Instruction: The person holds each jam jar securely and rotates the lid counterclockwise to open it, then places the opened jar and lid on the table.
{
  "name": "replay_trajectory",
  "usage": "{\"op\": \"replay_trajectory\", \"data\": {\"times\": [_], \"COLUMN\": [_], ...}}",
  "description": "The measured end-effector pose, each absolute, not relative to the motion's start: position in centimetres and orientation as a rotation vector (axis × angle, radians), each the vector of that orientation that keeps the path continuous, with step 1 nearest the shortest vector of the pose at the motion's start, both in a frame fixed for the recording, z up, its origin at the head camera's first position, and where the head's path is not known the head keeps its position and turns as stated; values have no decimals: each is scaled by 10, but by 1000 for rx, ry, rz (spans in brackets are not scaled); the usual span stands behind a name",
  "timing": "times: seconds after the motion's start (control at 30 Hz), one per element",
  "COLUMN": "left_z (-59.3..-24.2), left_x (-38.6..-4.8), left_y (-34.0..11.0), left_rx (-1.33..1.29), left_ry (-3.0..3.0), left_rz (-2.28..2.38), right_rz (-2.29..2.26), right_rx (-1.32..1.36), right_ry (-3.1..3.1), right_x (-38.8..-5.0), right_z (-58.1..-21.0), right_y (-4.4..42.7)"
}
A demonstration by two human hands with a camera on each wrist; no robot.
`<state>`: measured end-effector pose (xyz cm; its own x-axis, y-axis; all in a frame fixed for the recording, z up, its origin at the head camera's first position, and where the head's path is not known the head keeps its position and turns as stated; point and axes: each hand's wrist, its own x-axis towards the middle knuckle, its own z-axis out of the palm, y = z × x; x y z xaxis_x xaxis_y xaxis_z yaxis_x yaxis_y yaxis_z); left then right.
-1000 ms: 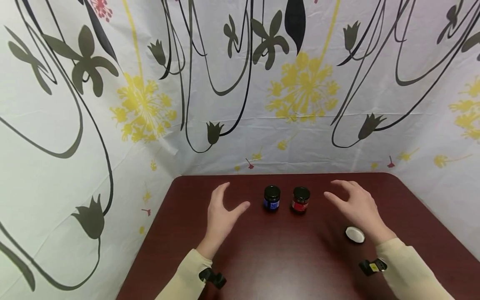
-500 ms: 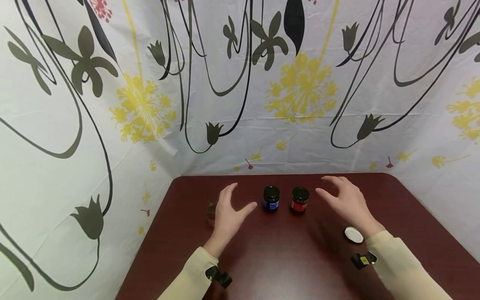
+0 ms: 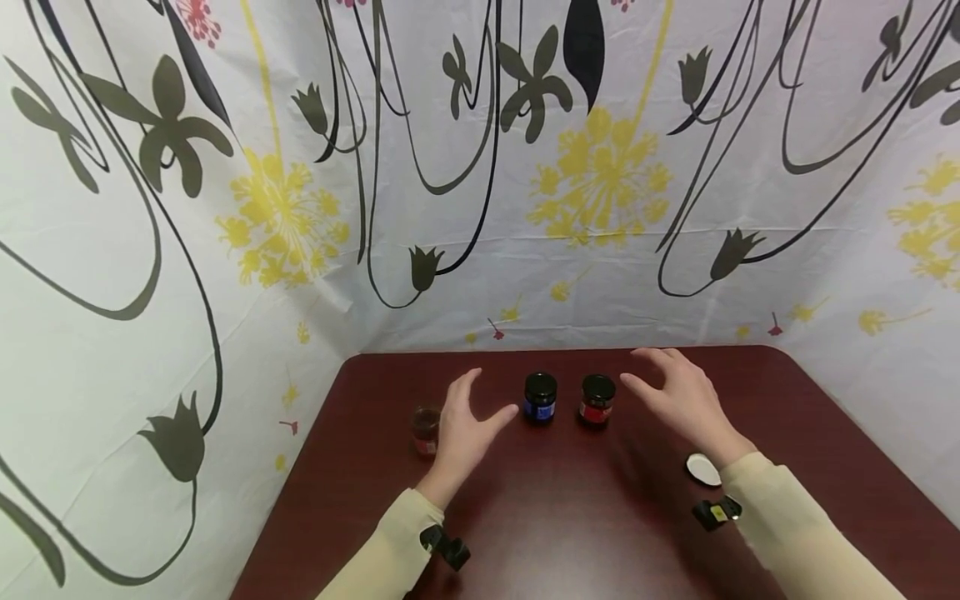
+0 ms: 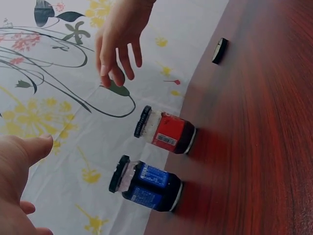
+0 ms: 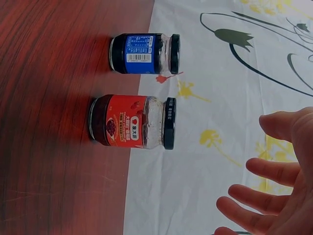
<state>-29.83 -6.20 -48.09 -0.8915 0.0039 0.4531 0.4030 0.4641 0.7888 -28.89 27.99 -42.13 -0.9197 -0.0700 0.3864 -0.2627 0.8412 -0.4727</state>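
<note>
Dark red-brown wood: one table (image 3: 555, 517), far corners rounded, its back edge meeting a white floral cloth (image 3: 480, 192). Jar with blue label (image 3: 540, 398), black-lidded, upright, near the back edge—a strip of wood lies between. Jar with red label (image 3: 597, 402), likewise black-lidded and upright, just right of the blue one, a narrow gap separating them. Third jar (image 3: 424, 432), reddish label, stands further left, partly hidden behind the left hand, with wood between it and the table's left edge. Round lid (image 3: 703, 470), dark rim, white inside uppermost, lies below the right wrist, well apart from the right edge.

Left hand (image 3: 463, 437): raised, thumb and fingers spread wide, thumb tip near the blue-labelled jar but apart from it. Right hand (image 3: 686, 406): raised, likewise wide, thumb and fingertips towards the red-labelled jar, a gap between. Open room—broad foreground of tabletop between the two pale sleeves (image 3: 802, 521), running up to both labelled jars.
</note>
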Motion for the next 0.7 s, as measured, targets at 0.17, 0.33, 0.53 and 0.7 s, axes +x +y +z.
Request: {"op": "replay_trajectory", "data": {"times": [0.17,0.33,0.53,0.7], "left_z": [-488,-492,-495,-497], "left_x": [-305,-309,-313,-317], "left_y": [-57,-53,-48,-43], "left_rx": [-315,-287,-279,-280], "left_ry": [-2371,-2399,-2420,-2443], "left_rz": [-1415,-1429,-1434,-1428], "right_rz": [744,730,721,723], "right_rx": [260,266,260,263], "right_ry": [-2654,-2645,-2636,-2644], "right_x": [-292,-295,-295,-295], "right_z": [-422,-420,-415,-413], "right_y": [277,275,271,267]}}
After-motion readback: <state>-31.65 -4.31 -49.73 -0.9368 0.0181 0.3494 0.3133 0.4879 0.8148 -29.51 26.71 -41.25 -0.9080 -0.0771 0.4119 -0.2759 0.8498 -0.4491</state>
